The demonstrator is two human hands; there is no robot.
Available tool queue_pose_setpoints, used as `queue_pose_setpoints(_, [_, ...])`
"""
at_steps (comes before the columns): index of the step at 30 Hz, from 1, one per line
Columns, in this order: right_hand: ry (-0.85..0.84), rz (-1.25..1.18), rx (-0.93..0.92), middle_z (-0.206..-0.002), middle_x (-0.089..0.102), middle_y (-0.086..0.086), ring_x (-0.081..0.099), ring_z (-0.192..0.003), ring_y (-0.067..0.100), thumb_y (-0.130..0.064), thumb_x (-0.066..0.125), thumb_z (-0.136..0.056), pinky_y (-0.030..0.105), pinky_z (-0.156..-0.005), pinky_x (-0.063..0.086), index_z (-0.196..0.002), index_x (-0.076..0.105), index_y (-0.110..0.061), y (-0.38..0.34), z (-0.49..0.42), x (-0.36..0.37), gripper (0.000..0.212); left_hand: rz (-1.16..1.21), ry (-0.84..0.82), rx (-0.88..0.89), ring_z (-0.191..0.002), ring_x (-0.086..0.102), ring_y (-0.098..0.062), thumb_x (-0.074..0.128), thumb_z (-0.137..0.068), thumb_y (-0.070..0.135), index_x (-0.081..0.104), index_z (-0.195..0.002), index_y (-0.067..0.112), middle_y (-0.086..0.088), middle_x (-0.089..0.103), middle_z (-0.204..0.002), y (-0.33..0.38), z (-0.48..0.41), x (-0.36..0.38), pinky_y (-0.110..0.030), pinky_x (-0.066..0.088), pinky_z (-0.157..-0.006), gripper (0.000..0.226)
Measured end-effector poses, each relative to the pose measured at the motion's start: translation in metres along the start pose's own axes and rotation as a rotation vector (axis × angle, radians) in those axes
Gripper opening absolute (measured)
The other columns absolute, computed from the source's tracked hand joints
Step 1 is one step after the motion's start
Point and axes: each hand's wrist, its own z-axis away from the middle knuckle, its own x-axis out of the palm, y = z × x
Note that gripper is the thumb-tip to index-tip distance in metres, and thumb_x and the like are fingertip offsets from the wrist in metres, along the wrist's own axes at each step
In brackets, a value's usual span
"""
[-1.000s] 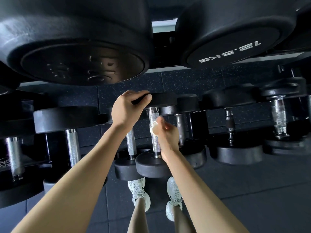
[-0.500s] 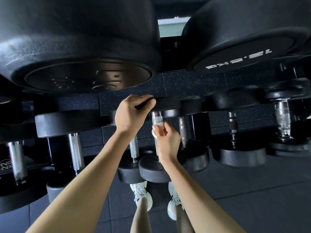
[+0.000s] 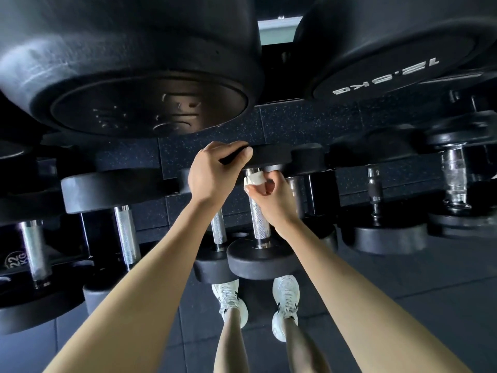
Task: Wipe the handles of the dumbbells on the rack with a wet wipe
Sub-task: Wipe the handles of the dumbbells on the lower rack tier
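White wet wipe (image 3: 252,180) sat wrapped round the far end of the knurled, shiny steel handle (image 3: 257,219), pinched there by the right hand (image 3: 274,196) — thumb and fingers curled onto it. That handle's long axis ran near to far, its bare length lying nearward of those fingers. The left hand (image 3: 211,175) clamped the dumbbell's black far head (image 3: 271,157).

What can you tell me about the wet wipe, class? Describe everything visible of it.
The wet wipe is a small white sheet, folded or bunched, wrapped round the upper end of a knurled metal handle, just under the black dumbbell head. The right hand pinches it against the handle with thumb and fingers. Only a small part shows; whether it is damp cannot be told.
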Motion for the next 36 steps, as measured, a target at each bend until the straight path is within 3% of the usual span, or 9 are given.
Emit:
queue_pose_setpoints(6, [-0.077,0.117,0.067,-0.091,0.067,0.002,0.062,-0.076,0.02,-0.026,0.076,-0.075,0.029,-0.065,0.046,-0.09,0.046,-0.015,0.015,0.018,-0.003,0.035,-0.003,-0.017,0.009,-0.095,0.06,-0.009,0.064,-0.086,0.04,0.072,-0.104,0.032,0.004,0.068,-0.099,0.002,-0.001,-0.003,-0.033,0.05,-0.08,0.021])
queue_pose_setpoints(15, [-0.217,0.691,0.204,-0.115,0.062,0.006,0.06,-0.104,0.026,-0.038,0.072,-0.077,0.028,-0.069,0.038,-0.113,0.051,-0.009,0.005,0.043,-0.012,0.05,-0.039,-0.078,0.018,-0.104,0.059,-0.012,0.063,-0.089,0.032,0.068,-0.115,0.024,0.001,0.066,-0.111,0.007,0.0,-0.008,-0.025,0.046,-0.088,0.027])
queue_pose_setpoints(17, [-0.109,0.672,0.181,-0.105,0.065,0.005,0.061,-0.099,0.026,-0.032,0.071,-0.078,0.026,-0.066,0.036,-0.102,0.055,-0.01,0.003,0.05,-0.011,0.037,-0.077,-0.044,-0.015,-0.1,0.058,-0.009,0.061,-0.09,0.03,0.068,-0.115,0.026,0.007,0.064,-0.108,0.006,0.008,-0.017,-0.021,0.043,-0.081,0.026])
queue_pose_setpoints(19, [0.059,0.602,0.125,-0.089,0.064,0.004,0.061,-0.09,0.026,-0.025,0.065,-0.081,0.026,-0.062,0.032,-0.09,0.053,-0.011,0.002,0.061,-0.012,0.021,-0.13,0.093,-0.049,-0.086,0.061,-0.01,0.059,-0.09,0.026,0.072,-0.094,0.028,0.01,0.062,-0.089,0.0,0.027,-0.025,-0.022,0.044,-0.066,0.014])
queue_pose_setpoints(22, [0.181,0.443,0.046,-0.092,0.068,0.007,0.063,-0.087,0.029,-0.017,0.06,-0.081,0.027,-0.062,0.031,-0.094,0.058,-0.012,-0.003,0.072,-0.004,0.013,-0.114,0.121,-0.116,-0.067,0.064,-0.017,0.062,-0.088,0.015,0.072,-0.075,0.016,0.007,0.06,-0.068,-0.014,0.065,-0.025,-0.024,0.048,-0.06,0.017])
queue_pose_setpoints(25, [0.009,0.428,-0.104,-0.124,0.059,0.009,0.057,-0.112,0.026,-0.011,0.055,-0.088,0.023,-0.078,0.035,-0.118,0.056,-0.012,0.002,0.08,0.008,0.03,0.034,0.016,-0.228,-0.069,0.065,-0.008,0.062,-0.086,0.01,0.072,-0.092,0.018,0.008,0.066,-0.073,-0.019,0.093,-0.011,-0.008,0.044,-0.062,0.014])
queue_pose_setpoints(28, [-0.129,0.586,-0.173,-0.149,0.035,0.012,0.038,-0.134,0.026,-0.011,0.045,-0.095,0.025,-0.101,0.028,-0.14,0.036,-0.004,0.01,0.084,0.004,0.046,0.129,0.054,-0.318,-0.076,0.067,-0.012,0.06,-0.087,0.009,0.07,-0.096,0.021,0.004,0.07,-0.081,-0.019,0.105,0.004,-0.016,0.048,-0.069,0.018])
queue_pose_setpoints(32, [-0.197,0.524,-0.126,-0.137,0.053,0.009,0.052,-0.121,0.027,-0.009,0.041,-0.096,0.029,-0.094,0.036,-0.139,0.044,-0.016,0.01,0.079,-0.02,0.043,0.015,0.002,-0.374,-0.08,0.064,-0.015,0.059,-0.09,0.017,0.073,-0.102,0.014,-0.005,0.074,-0.094,-0.016,0.101,0.023,-0.014,0.035,-0.059,0.019])
queue_pose_setpoints(36, [-0.13,0.159,-0.009,-0.119,0.066,0.003,0.061,-0.108,0.018,-0.011,0.045,-0.095,0.032,-0.096,0.046,-0.131,0.053,-0.024,0.023,0.064,-0.036,0.039,0.041,-0.082,-0.407,-0.079,0.062,-0.011,0.058,-0.093,0.03,0.073,-0.104,0.013,-0.005,0.073,-0.095,-0.015,0.094,0.04,-0.017,0.034,-0.057,0.025])
